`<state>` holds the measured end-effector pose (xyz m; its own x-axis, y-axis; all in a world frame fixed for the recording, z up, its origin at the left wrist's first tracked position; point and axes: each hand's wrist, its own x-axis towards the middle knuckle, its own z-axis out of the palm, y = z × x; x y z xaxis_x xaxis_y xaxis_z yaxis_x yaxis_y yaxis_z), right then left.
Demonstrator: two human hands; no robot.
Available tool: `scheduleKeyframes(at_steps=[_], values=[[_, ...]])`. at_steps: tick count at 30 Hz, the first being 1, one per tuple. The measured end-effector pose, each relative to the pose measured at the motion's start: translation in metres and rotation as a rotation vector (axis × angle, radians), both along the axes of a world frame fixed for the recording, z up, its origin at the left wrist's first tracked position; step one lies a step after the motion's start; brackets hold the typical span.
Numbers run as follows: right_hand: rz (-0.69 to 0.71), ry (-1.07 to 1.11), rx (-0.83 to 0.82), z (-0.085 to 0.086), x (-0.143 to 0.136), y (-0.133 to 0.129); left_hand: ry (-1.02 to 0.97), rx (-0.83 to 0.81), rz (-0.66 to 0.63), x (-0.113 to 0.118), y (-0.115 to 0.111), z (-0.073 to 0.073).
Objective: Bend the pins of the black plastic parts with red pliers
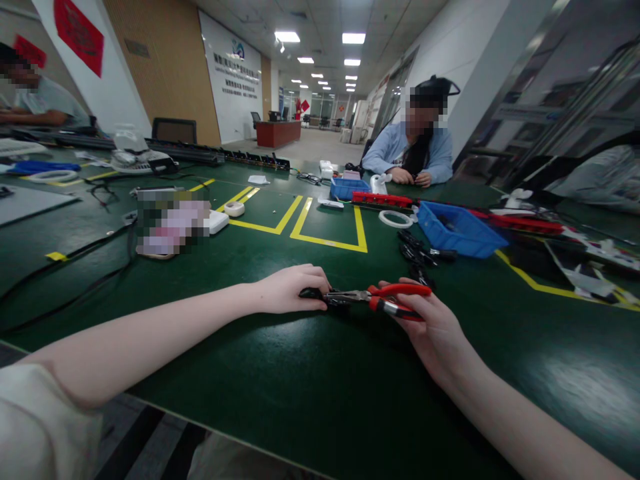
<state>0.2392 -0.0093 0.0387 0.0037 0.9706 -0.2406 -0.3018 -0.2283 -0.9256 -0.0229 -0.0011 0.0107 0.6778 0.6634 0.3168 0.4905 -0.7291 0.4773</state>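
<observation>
Red-handled long-nose pliers are in my right hand, whose fingers wrap round the grips. The handles are a little apart, and the jaws point left. My left hand is closed on a small black part, perhaps a plug or a piece of cable; its exact kind is unclear. The plier tips meet this black part at my left fingers. Whether the jaws are closed on it cannot be made out. Both hands are low over the green table, near its front edge.
Behind my right hand lie a bundle of black cables and a blue bin. A phone, a white box and a tape roll are at the left. Yellow tape marks the tabletop. A person sits opposite.
</observation>
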Motion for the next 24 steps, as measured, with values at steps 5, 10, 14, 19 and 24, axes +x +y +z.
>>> scheduleKeyframes(at_steps=[5, 10, 14, 19, 24], values=[[-0.011, -0.008, -0.008, 0.0017, 0.0008, -0.0005, 0.013, -0.014, 0.009, 0.0000, 0.0000, 0.0005], [-0.013, -0.016, -0.009, 0.0036, 0.0021, -0.0003, 0.012, -0.020, 0.007, 0.0007, -0.0012, 0.0027], [-0.011, -0.027, 0.005, 0.0031, 0.0029, 0.0002, 0.004, -0.023, 0.011, 0.0005, -0.0011, 0.0019], [0.005, -0.021, 0.038, 0.0025, 0.0012, -0.0017, 0.004, -0.022, 0.014, 0.0008, -0.0006, 0.0010], [0.003, -0.037, 0.043, 0.0035, -0.0027, -0.0048, 0.008, -0.017, 0.017, 0.0010, -0.0003, 0.0010]])
